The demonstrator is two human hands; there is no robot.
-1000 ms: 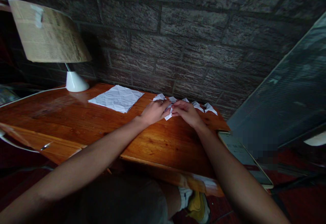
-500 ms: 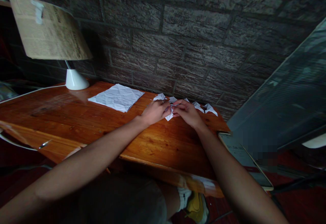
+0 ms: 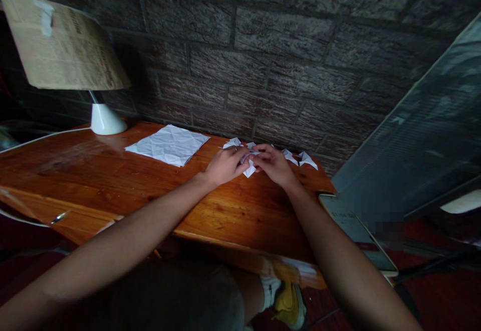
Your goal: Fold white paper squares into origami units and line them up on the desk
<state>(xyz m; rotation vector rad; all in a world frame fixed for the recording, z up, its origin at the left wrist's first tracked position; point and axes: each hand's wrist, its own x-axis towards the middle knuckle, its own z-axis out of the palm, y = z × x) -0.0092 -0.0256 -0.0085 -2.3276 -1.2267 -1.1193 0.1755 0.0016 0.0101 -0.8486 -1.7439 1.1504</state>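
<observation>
Paper (image 3: pixel 249 172), white and folded small, is showing between the left hand (image 3: pixel 226 164) and the right hand (image 3: pixel 276 165), near the bench's (image 3: pixel 225 210) far edge. I'm seeing both hands holding it, fingers bunched narrow. I'm judging this step as shaping a fold; the next move is probably calling for lining up edges, then pressing the crease.

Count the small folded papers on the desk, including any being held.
6 folded papers show: one held between the left hand and right hand; one beyond the left hand; one beyond the gap; a sliver behind the right hand; two to its right. The hands may hide more.
</observation>
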